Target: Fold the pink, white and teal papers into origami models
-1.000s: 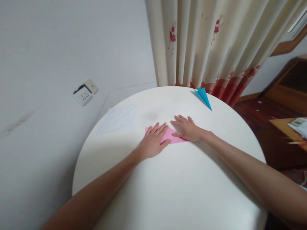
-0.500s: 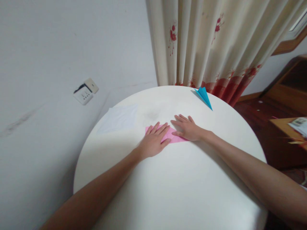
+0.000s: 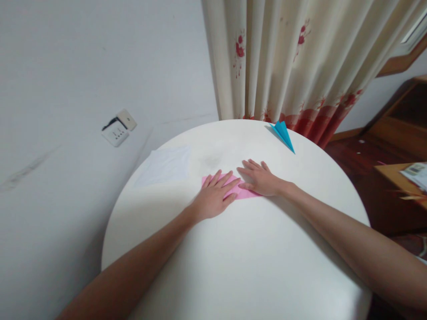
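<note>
A folded sheet of pink paper [image 3: 247, 194] lies flat on the round white table [image 3: 240, 258], narrowing to a point at its right end. My left hand [image 3: 215, 195] rests flat over its left part, fingers spread. Over the right end lies my right hand [image 3: 262, 178], palm down with fingers stretched out and the thumb on the paper. Both hands cover much of the sheet, so its full outline is hidden. Farther back, near the table's far edge, sits a blue paper plane [image 3: 283, 135], touched by neither hand.
A thin white sheet [image 3: 165, 165] lies at the table's left. The wall with a socket [image 3: 115, 132] stands to the left, and a patterned curtain [image 3: 267, 58] hangs behind the far edge. At right is a wooden surface with papers [image 3: 416, 173] on it.
The index finger of my left hand has shifted slightly right across the pink paper. My right hand and the paper stay in place.
</note>
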Demonstrator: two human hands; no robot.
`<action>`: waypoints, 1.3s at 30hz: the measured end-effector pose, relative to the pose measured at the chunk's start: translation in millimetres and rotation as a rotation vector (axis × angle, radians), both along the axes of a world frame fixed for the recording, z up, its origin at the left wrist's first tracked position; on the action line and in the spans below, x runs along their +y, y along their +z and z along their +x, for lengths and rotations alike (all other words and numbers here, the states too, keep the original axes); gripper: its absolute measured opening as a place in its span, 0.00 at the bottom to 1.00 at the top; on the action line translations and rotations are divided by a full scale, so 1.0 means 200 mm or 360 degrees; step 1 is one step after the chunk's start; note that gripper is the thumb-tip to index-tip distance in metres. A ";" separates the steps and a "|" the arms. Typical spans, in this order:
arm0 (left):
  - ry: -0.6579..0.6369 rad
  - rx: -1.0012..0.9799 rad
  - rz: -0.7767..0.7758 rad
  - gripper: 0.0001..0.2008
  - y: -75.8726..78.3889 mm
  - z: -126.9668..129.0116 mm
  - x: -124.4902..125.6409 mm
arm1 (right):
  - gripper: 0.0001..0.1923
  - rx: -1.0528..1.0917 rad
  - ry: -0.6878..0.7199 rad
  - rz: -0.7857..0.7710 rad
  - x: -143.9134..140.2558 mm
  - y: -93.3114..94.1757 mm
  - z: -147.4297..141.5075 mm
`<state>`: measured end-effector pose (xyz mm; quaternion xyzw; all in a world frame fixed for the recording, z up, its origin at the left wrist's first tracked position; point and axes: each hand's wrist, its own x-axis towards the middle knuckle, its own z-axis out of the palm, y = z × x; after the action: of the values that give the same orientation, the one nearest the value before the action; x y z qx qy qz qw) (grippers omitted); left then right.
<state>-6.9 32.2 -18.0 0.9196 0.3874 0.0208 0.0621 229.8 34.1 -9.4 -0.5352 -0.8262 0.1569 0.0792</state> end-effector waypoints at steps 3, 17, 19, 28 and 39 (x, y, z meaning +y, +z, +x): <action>0.0003 -0.0006 0.0008 0.28 -0.01 0.00 0.00 | 0.40 0.0008 -0.0001 0.0002 0.00 0.00 0.00; 0.0142 -0.0008 0.0098 0.37 -0.03 0.01 0.00 | 0.40 0.0013 -0.0011 -0.0002 0.01 0.00 0.00; 0.0155 -0.0009 0.0105 0.38 -0.03 0.01 0.00 | 0.40 0.0013 -0.0016 -0.0003 0.01 0.00 0.00; 0.0035 -0.0006 0.0035 0.29 -0.02 0.00 0.00 | 0.39 0.0026 -0.0012 0.0003 0.01 -0.01 0.00; 0.0058 -0.0030 0.0018 0.32 -0.02 0.00 0.00 | 0.39 0.0013 -0.0008 0.0010 0.00 -0.01 0.00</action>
<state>-6.5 31.6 -21.2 0.9125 0.4032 0.0329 0.0602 230.0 34.7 -11.4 -0.5365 -0.8250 0.1562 0.0846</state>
